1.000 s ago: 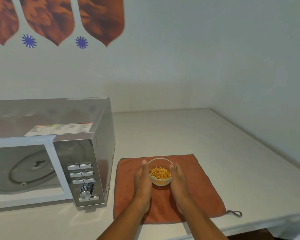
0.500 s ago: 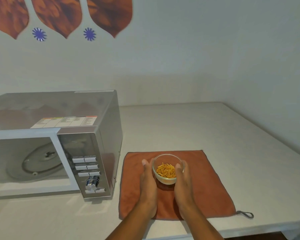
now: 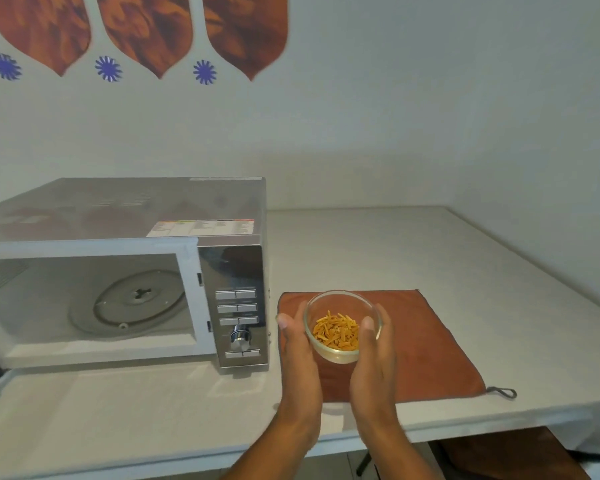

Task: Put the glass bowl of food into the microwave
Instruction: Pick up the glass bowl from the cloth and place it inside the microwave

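The microwave (image 3: 125, 271) stands at the desk's (image 3: 430, 258) left side, its cavity open to view with the round turntable (image 3: 132, 303) inside; the door itself cannot be made out. A striped label (image 3: 201, 228) lies on its top near the front right corner, but the print is too blurred to read, and the captions above the control-panel buttons (image 3: 238, 308) are equally illegible; a metal knob (image 3: 239, 336) sits below them. Just right of the microwave, near the desk's front edge, lies an orange cloth (image 3: 426, 344) with a grey loop (image 3: 501, 392) at its front right corner. The glass bowl (image 3: 342, 325), holding orange food strips (image 3: 336, 330), is over the cloth's left part, clasped between both hands: the left hand (image 3: 297, 355) presses its left side, the right hand (image 3: 374, 355) its right side. Whether it touches the cloth cannot be told. Orange leaf shapes (image 3: 146, 26) and blue stars (image 3: 108, 68) decorate the wall. Nothing stands between bowl and cavity except the control panel's front corner.
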Motion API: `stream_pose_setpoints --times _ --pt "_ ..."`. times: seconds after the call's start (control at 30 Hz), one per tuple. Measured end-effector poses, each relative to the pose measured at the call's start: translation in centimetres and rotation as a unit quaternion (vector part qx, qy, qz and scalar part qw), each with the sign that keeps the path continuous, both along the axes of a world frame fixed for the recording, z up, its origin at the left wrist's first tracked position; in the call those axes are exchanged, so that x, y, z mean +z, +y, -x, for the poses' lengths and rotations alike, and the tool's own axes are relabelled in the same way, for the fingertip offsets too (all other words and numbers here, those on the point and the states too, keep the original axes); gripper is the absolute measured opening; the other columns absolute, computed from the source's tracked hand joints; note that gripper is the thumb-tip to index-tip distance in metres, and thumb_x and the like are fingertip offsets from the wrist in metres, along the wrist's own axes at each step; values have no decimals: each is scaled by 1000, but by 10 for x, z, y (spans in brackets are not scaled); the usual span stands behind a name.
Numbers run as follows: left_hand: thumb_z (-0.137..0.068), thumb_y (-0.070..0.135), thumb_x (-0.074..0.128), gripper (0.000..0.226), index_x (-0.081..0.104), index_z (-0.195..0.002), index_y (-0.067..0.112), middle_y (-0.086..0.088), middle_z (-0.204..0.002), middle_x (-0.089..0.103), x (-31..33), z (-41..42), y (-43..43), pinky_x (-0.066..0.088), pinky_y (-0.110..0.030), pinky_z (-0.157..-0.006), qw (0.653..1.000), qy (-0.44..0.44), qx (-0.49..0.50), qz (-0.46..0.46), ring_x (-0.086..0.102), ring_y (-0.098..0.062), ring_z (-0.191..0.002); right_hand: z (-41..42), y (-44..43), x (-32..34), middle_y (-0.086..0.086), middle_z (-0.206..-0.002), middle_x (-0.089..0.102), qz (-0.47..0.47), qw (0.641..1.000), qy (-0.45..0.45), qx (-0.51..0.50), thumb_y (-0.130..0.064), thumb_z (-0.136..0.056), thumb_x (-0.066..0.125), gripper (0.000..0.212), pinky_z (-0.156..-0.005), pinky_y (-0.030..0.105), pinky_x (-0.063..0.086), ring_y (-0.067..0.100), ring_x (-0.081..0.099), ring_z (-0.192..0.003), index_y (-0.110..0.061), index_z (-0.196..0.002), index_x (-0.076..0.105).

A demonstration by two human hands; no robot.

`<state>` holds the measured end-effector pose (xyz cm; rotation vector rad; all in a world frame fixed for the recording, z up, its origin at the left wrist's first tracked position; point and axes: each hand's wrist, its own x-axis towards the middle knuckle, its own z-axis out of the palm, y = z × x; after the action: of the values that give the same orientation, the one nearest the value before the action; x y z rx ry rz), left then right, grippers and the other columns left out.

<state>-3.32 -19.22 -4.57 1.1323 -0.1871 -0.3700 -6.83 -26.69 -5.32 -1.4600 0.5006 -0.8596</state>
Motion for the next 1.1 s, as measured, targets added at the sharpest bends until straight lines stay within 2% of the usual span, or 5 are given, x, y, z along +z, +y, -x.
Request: stream_pose_setpoints --times 0.2,0.37,0.57,0.93,1.1 --pt "-83 96 21 80 52 -146 56 22 -132 76 7 23 58 54 -29 -108 1000 -28 11 -9 69 -5 -130 18 57 15 -36 -133 52 14 1000 -18 4 -71 -93 35 58 -80 -4 43 -29 49 -112 -49 -147 38" --pt "-56 113 31 99 60 -135 62 26 -136 73 19 34 117 49 -10 -96 997 -65 47 2 65 6 -129 22 119 23 -25 -141 54 8 999 -20 42 -73 -91 38 60 -103 41 55 0 57 -128 -52 -148 36" --pt "-49 115 34 111 52 -141 56 39 -132 69 17 29 190 45 -1 -91 992 -87 93 -5 60 22 -123 7 186 19 -32 -139 54 16 994 -49 95 -60 -96 42 52 -87 -1 43 -24 51 -119 -44 -146 42" --pt "-70 94 18 110 47 -159 34 18 -148 62 13 -35 268 36 -20 -111 981 -87 171 -34 53 -2 -143 -71 254 10 -32 -136 52 9 982 -22 185 -55 -101 42 43 -84 -1 44 -27 51 -114 -44 -142 40" --pt "-75 95 18 111 40 -164 32 11 -159 52 11 -92 282 31 -29 -120 980 -71 182 -42 46 -8 -151 -133 262 11 -6 -154 48 13 981 15 195 -51 -106 38 57 -95 16 41 5 51 -132 -29 -157 32"
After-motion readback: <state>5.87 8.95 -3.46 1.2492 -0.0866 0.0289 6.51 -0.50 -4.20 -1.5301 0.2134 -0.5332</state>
